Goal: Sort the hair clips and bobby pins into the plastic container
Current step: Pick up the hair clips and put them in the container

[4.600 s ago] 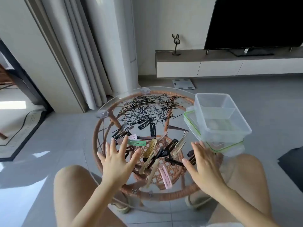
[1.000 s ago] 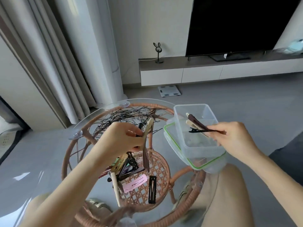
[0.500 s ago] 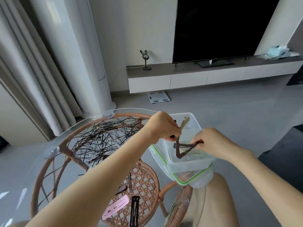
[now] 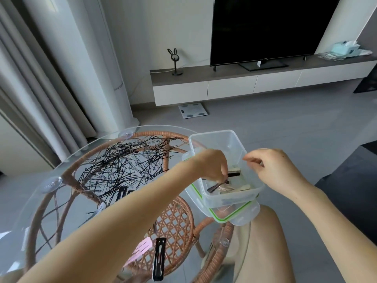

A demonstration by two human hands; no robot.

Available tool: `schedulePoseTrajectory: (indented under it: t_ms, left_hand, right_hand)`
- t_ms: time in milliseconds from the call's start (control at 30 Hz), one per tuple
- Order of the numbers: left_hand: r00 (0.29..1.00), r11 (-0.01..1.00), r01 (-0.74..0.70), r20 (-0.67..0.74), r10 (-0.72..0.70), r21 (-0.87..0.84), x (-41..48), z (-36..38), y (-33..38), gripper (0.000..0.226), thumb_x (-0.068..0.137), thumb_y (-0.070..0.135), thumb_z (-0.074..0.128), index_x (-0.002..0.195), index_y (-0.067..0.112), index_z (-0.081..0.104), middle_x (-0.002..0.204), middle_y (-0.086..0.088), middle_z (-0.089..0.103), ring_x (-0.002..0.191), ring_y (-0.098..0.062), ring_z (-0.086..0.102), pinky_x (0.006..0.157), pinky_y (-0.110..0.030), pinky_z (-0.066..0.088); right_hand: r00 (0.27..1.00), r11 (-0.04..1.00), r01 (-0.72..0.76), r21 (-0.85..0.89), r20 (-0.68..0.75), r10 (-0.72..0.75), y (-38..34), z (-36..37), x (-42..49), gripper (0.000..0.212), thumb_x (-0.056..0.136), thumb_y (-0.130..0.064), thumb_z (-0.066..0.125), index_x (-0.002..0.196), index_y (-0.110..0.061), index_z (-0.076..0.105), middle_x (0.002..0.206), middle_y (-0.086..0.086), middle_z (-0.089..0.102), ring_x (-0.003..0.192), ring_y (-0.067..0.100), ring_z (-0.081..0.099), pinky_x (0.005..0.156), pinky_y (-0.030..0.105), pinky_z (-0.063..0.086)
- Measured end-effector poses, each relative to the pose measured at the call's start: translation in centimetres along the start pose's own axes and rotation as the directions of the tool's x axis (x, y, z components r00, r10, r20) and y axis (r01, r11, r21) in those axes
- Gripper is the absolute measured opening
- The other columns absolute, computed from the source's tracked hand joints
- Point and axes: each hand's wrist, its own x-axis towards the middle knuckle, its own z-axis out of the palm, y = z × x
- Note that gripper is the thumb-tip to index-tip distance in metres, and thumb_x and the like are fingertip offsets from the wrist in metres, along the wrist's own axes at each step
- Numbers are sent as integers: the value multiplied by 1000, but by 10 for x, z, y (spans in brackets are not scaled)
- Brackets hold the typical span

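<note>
The clear plastic container point(image 4: 214, 137) stands on its green-sealed lid point(image 4: 234, 216) at the right edge of the round glass table point(image 4: 67, 158). My left hand point(image 4: 212, 165) reaches down into it, fingertips pinched on dark hair clips point(image 4: 217, 185). Beige and black clips lie on the container's bottom. My right hand point(image 4: 273, 170) hovers over the container's right rim, fingers loosely apart and holding nothing. A heap of black bobby pins point(image 4: 126, 162) covers the far side of the table. A black snap clip point(image 4: 159, 260) and a pink clip point(image 4: 141, 249) lie near me.
The glass rests on a rattan frame point(image 4: 175, 219). My bare knee point(image 4: 265, 242) is right under the container. Beyond lie grey floor, a bathroom scale point(image 4: 192, 110), a low TV bench point(image 4: 224, 86) with a television, curtains and a white column at left.
Both hands carried clips from the table to the container. My right hand has let its dark clips go into it. My left hand has dipped lower inside. The view has tilted up.
</note>
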Motion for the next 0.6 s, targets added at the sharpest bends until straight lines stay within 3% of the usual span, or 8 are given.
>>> schedulePoseTrajectory:
  t_ms: [100,200,300,367,433,500,600]
  left_hand:
    - [982,979,-71,-184,35,-189,-32,-15,-13,25,88,18,56,112,16,65,124,2,63,113,-15,58,99,-27,44]
    - [910,952,-64,-410,-68,-300,-82,-16,-49,23,89,22,55,110,23,66,118,9,65,106,-7,61,95,-21,46]
    - [826,956,28,-532,-186,-291,-143,7,-87,31,87,44,52,112,30,63,117,20,58,107,1,55,98,-24,43]
    - [830,951,129,-495,-258,-280,-182,32,-106,55,76,68,46,120,37,55,129,19,50,118,0,47,104,-33,40]
    - [883,956,217,-378,-279,-198,-217,66,-120,75,61,86,39,129,54,33,147,22,27,136,-3,24,113,-41,26]
    - [923,959,271,-263,-282,-78,-244,101,-128,92,46,96,27,130,66,5,150,30,-9,140,3,-11,114,-42,5]
    - [916,944,329,-242,-319,2,-263,140,-130,94,47,98,17,130,64,-13,143,28,-34,132,5,-34,110,-43,-10]
  right_hand:
    - [979,994,111,-4,-170,-110,-22,-1,-11,15,83,-3,59,93,-7,70,89,8,71,72,17,55,69,21,37]
    - [929,936,310,164,-259,-263,-62,7,-37,13,83,-17,62,91,-10,69,86,-1,68,73,5,53,71,12,40]
    - [895,847,428,315,-21,-445,-92,35,-67,40,80,-44,57,113,-22,61,113,-11,58,103,-4,49,93,8,35]
    - [798,834,463,300,269,-539,-99,61,-81,63,75,-59,55,132,-41,38,138,-19,34,128,-9,23,106,9,16]
    - [703,839,503,206,467,-536,-96,88,-89,83,68,-70,53,132,-58,1,147,-26,-4,130,-12,-13,103,12,-8]
    - [681,842,524,128,531,-504,-88,105,-92,98,62,-77,51,127,-60,-21,144,-22,-30,123,-11,-35,98,15,-22]
    - [705,863,498,91,536,-464,-88,121,-91,112,54,-85,48,127,-52,-31,144,-13,-36,120,-8,-42,89,7,-33]
